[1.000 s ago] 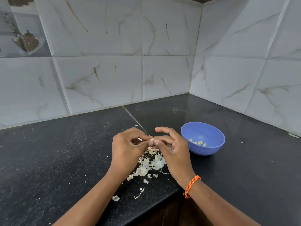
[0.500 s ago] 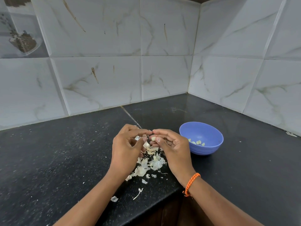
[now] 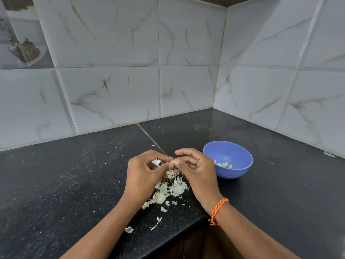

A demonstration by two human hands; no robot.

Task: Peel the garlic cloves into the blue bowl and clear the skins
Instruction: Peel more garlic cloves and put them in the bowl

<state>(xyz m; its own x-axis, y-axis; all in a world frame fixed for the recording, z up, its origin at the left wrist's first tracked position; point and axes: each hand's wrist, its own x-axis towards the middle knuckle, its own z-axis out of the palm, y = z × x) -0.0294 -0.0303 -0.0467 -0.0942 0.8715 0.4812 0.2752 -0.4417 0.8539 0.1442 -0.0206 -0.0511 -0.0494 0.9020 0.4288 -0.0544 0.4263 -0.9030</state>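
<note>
Garlic clove (image 3: 172, 162) pinched between left hand (image 3: 144, 171) and right hand (image 3: 194, 168), fingertips met. Skins (image 3: 169, 190) heaped on table (image 3: 74, 184) beneath hands. Blue bowl (image 3: 228, 159) set just right of right hand, peeled cloves (image 3: 224, 164) inside.

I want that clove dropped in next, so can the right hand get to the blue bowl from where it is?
Probably yes. The right hand sits just beside the blue bowl, with nothing between them and its open top unobstructed.
</note>
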